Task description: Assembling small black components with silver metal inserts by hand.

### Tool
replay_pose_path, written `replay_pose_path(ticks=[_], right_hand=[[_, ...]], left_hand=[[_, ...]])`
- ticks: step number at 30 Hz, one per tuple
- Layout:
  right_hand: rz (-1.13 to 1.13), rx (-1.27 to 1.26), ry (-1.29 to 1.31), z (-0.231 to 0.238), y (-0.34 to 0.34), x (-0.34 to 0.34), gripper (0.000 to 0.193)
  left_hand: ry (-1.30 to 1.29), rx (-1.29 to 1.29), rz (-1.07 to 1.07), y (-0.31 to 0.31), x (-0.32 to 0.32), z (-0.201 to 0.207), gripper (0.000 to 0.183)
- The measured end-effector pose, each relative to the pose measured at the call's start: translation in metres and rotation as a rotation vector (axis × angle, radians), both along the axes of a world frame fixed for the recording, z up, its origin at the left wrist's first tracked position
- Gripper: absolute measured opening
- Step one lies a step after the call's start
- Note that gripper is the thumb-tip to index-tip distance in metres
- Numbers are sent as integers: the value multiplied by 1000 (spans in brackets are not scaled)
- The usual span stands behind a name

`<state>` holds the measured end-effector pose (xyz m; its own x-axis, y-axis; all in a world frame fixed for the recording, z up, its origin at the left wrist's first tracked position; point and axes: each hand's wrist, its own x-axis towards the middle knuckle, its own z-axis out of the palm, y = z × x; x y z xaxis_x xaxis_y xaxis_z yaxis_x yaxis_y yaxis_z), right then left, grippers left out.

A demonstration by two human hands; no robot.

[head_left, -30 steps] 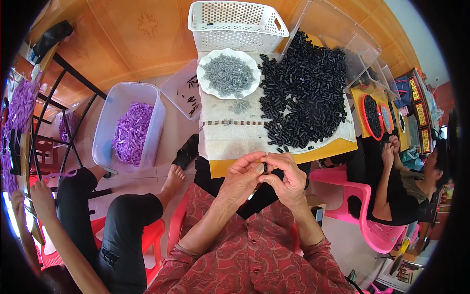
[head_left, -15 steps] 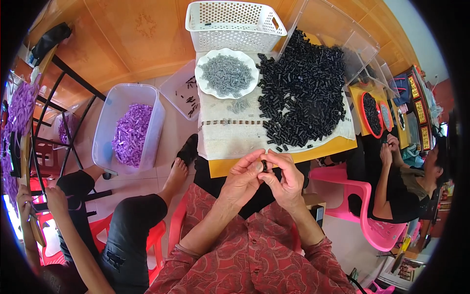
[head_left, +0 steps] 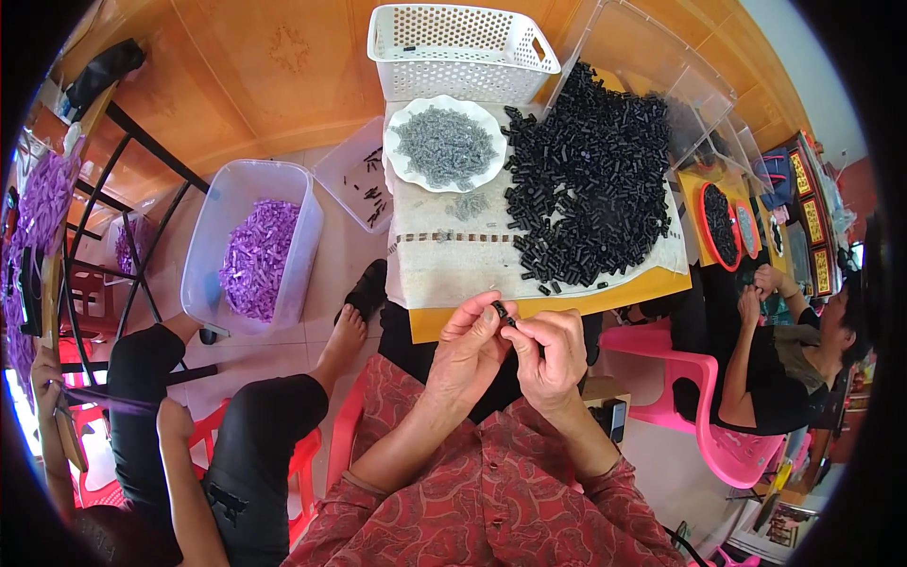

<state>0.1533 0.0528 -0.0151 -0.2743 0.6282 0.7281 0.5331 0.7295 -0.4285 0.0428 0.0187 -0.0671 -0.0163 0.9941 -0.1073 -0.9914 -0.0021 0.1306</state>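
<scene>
Black piece [head_left: 504,313], short and tube-like, is sitting between two bare hands, by the near edge of the tabletop [head_left: 605,303]. Progress, as far as I'm judging: one piece is being worked, apparently unfinished, both hands being on it. Plenty is seemingly left, a broad heap of black pieces [head_left: 590,180] lying loose beyond the fingers and off to their right. Grey see-through bits [head_left: 447,146] are filling a scalloped white dish [head_left: 394,153] beyond the fingers, slightly left; more are lying on the pale cloth [head_left: 444,279] just this side of it. Farther beyond, a white basket [head_left: 453,81] is holding a lone dark piece [head_left: 409,48]; whether that is counting as done, I'm not able to tell.

Fingers: left hand [head_left: 463,354] is pinching the black piece between thumb and forefinger, parted only by its thickness. Right hand [head_left: 550,359] is gripping the near end, thumb and forefinger nearly meeting, other fingers curling toward the palm. Whether anything is sitting inside the piece: too small to tell.
</scene>
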Motion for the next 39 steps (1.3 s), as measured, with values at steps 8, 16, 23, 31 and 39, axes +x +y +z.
replay_pose_path(ticks=[8,16,23,31,39], right_hand=[[60,-249,118,14,-10,-2,22],[154,-453,207,22,-14,-10,22],[149,-442,171,28,-23,-7,22],[165,-472,227,26,-31,-5,24],[230,-524,418,21,-36,-3,27]], left_hand=[[-102,7,11,0,-8,1,24],[-146,101,15,-5,-21,-1,27],[-96,192,46,-9,-20,4,29],[-75,187,28,-14,-18,4,29],[-74,210,19,-17,-14,7,29]])
